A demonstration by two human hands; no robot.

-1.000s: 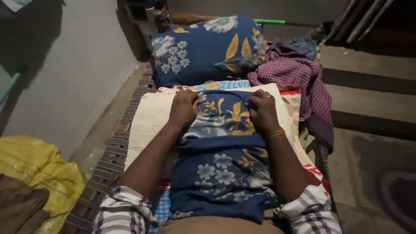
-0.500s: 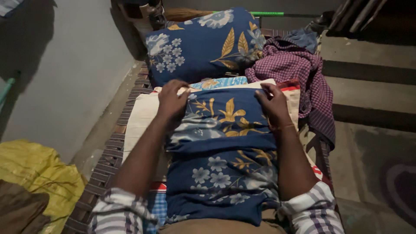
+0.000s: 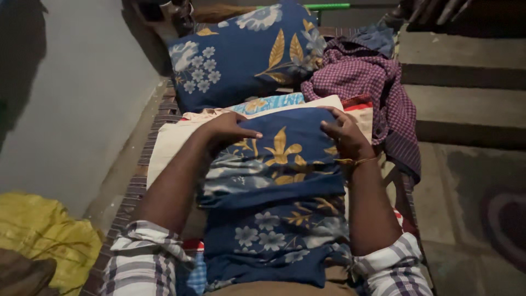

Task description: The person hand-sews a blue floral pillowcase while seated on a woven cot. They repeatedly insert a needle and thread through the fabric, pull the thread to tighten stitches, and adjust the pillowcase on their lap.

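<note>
On the woven cot (image 3: 143, 164), your left hand (image 3: 227, 130) and your right hand (image 3: 344, 135) gripped the far corners of the folded blue floral cloth (image 3: 276, 181), fingers curled over its top edge. That cloth lay across a cream sheet (image 3: 170, 143), just in front of the blue floral pillow (image 3: 241, 55) at the cot's far end. Beside the pillow, toward the right edge of the cot, a maroon checked garment (image 3: 367, 82) sat bunched; a yellow cloth (image 3: 44, 241) lay on the floor left of the cot.
</note>
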